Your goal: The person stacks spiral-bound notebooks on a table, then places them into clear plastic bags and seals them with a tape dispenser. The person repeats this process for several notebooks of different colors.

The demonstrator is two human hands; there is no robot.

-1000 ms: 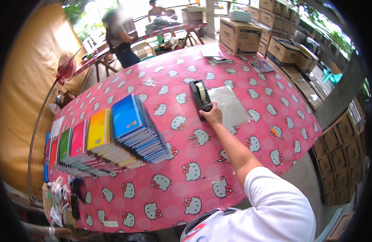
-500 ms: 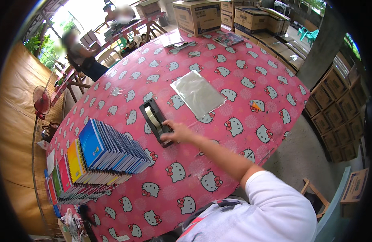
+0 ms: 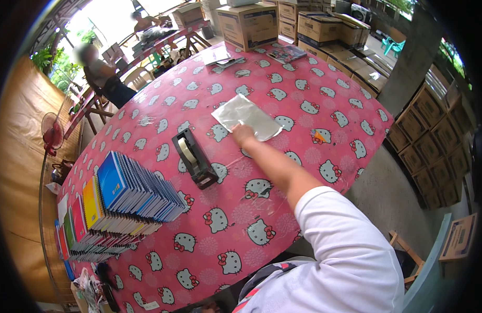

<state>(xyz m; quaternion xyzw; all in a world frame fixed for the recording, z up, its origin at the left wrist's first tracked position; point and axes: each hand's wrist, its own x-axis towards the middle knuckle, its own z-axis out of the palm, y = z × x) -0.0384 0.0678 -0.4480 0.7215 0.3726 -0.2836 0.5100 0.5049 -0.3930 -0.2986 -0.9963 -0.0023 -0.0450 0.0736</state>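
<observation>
– Fingers [image 3: 235, 127] of right hand [image 3: 245, 136]?
– Touching clear plastic sheet [image 3: 254, 116], around middle of table [image 3: 235, 201]; finger gap and grip: cannot tell.
– Outward?
– Tape dispenser [image 3: 195, 158] near, toward left edge; spiral notebooks [image 3: 143, 182] stacked closer to that edge.

Tan tarp [image 3: 24, 172] walls your table's left edge, red fan [image 3: 53, 133] in front of it. On your right, brown cartons [image 3: 427, 142] stack on grey floor [image 3: 367, 183] off the pink-covered table's [image 3: 199, 254] edge, slanted post [image 3: 411, 65] near. Bright daylight floods in beyond your far-left edge, behind a red trestle table [image 3: 192, 31].
</observation>
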